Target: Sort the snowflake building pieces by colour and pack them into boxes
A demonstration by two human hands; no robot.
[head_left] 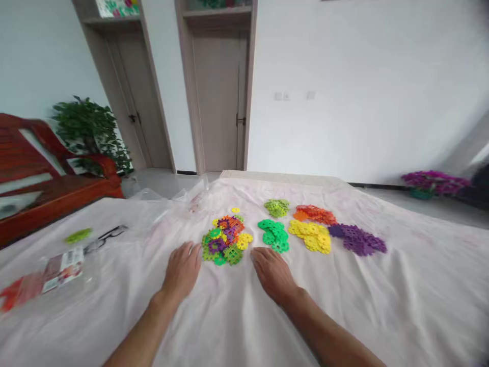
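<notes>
A mixed pile of plastic snap-together building pieces (pixel 230 235) in green, purple, orange and yellow lies on the cloth between my hands. My left hand (pixel 184 267) rests at the left side of the pile, fingers stretched out and nothing held. To the right of it, my right hand (pixel 273 270) lies palm down, fingers extended and apparently bare. Just beyond the right hand is a heap of green flower-shaped pieces (pixel 274 235). Farther right are yellow pieces (pixel 311 235) and purple pieces (pixel 361 241). Behind them sit orange-red pieces (pixel 317 214) and light green pieces (pixel 276 207).
A pale cloth (pixel 229 326) with wrinkles covers the table. At left lie black-framed glasses (pixel 109 236), a light green piece (pixel 78 235) and a clear plastic bag with a printed label (pixel 64 268). A wooden bench (pixel 49 173) and doors stand beyond.
</notes>
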